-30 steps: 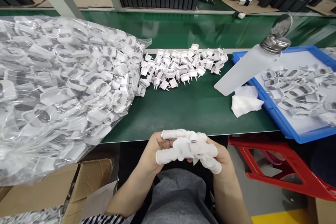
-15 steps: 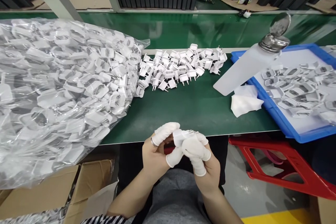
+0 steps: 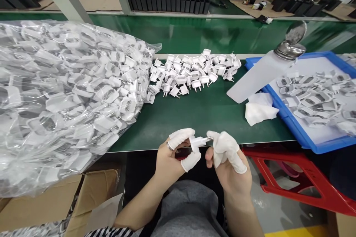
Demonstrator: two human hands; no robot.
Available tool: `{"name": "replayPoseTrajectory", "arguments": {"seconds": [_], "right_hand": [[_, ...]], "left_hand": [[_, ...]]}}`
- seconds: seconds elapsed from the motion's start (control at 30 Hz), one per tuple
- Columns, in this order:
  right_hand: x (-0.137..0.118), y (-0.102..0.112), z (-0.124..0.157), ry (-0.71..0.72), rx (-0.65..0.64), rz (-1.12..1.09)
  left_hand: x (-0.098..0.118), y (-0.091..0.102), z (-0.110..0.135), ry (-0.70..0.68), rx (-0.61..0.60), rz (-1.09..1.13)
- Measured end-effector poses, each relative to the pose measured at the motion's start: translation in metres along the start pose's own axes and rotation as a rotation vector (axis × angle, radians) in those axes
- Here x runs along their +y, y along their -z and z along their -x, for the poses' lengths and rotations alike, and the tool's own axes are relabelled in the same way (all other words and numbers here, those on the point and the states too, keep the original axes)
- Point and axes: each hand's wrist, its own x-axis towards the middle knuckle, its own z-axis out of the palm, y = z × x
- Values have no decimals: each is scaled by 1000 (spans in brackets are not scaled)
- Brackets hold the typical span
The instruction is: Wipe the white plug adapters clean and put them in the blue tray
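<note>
My left hand [image 3: 175, 152], with white covers on its fingertips and a ring on one finger, pinches a white plug housing [image 3: 198, 142] with two metal pins pointing right. Beside the pins is my right hand [image 3: 232, 163], also in finger covers, closed on a bunched white cloth [image 3: 221, 150]. Beyond my hands, a heap of similar plug housings [image 3: 191, 70] lies on the green table [image 3: 172, 122]. A large clear bag [image 3: 69, 92] on the left is full of the same parts.
On the right, a white bottle [image 3: 256, 76] with a metal top leans by a folded white cloth [image 3: 260, 111] and a blue tray [image 3: 303, 131] of plug housings. Black holders [image 3: 167, 0] stand across the back. A red stool [image 3: 294, 185] and a cardboard box [image 3: 94, 189] are below.
My right hand has drawn away to the right with the cloth, uncovering the plug's pins. My left hand keeps hold of the plug housing, shifted slightly right.
</note>
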Motion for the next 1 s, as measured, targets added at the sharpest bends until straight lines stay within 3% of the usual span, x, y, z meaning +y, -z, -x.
{"name": "replayPoseTrajectory", "arguments": {"seconds": [0.1, 0.17, 0.27, 0.43, 0.57, 0.63, 0.73, 0.83, 1.0], "right_hand": [[-8, 1, -6, -176, -154, -114], [-14, 4, -12, -180, -123, -137], [-34, 23, -25, -32, 73, -37], [-104, 90, -58, 521, 630, 425], [-149, 131, -90, 495, 837, 570], [-154, 135, -99, 529, 857, 587], [-146, 124, -107, 636, 735, 494], [-133, 104, -114, 696, 577, 563], [-137, 73, -136, 758, 515, 929]], "left_hand": [[-2, 2, -4, -4, -94, -97], [-3, 3, -7, 0, -167, -171], [-3, 8, -17, 5, -244, -283], [8, 29, -49, -4, -186, -592], [35, 40, -82, 100, -233, -970], [48, 35, -95, 160, -300, -1193], [55, 17, -111, 161, -391, -1494], [46, -4, -122, 69, -422, -1579], [24, -22, -136, -51, -441, -1612]]}}
